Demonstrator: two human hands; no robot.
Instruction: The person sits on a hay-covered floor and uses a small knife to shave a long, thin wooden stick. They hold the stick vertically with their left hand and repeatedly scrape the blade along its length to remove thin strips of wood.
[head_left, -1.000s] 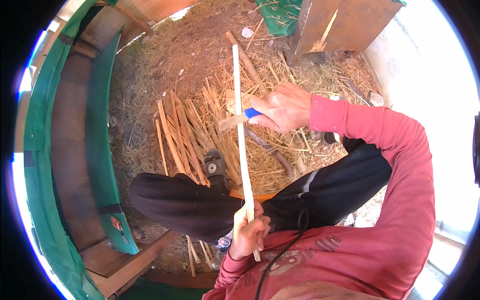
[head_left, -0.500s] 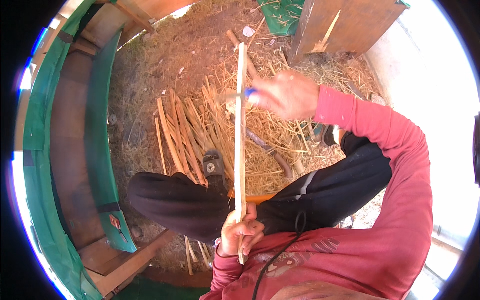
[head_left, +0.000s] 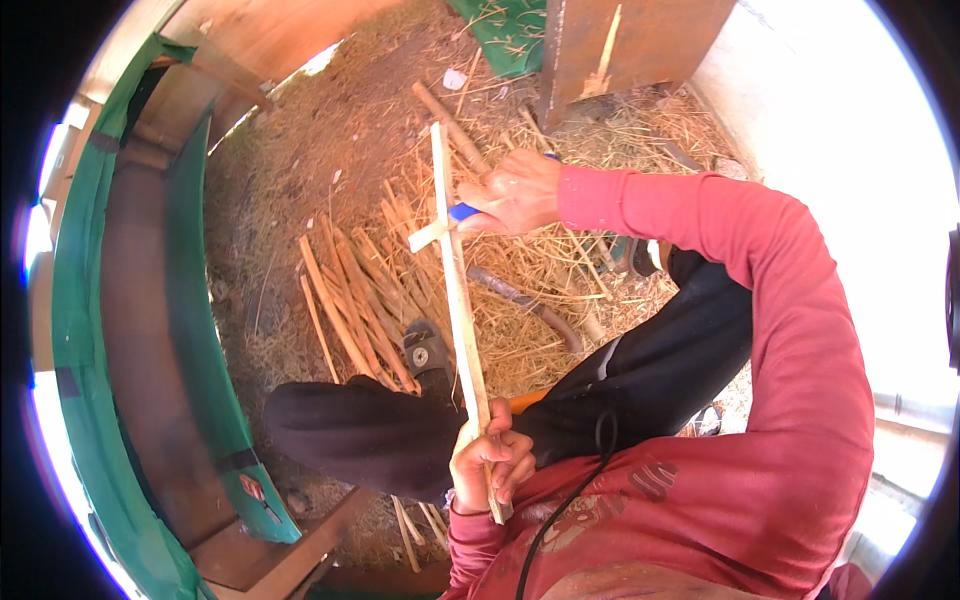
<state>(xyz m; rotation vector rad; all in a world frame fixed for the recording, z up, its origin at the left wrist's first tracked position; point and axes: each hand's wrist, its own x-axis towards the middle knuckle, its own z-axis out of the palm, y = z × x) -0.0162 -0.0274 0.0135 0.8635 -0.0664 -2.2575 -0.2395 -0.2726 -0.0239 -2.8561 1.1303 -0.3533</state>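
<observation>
A long pale strip of split wood [head_left: 463, 320] slants up and away from my body. Its near end is in my left hand [head_left: 493, 462], fingers wrapped round it close to my shirt. My right hand [head_left: 520, 188] is closed on the blue handle of a knife [head_left: 430, 236]. The knife's blade lies across the upper part of the strip, its tip jutting out to the left. The strip's far end sticks out free beyond the blade.
Several split sticks [head_left: 345, 300] lie on the ground to the left of a pile of straw and shavings [head_left: 520, 345]. A thick branch [head_left: 525, 305] rests on the pile. A wooden board [head_left: 640, 50] stands at the back, and a green-edged wooden trough [head_left: 150, 330] runs along the left.
The strip's far end has swung left and tilted. My right hand and the knife have moved slightly left and nearer; the hand, blurred before, is now sharp.
</observation>
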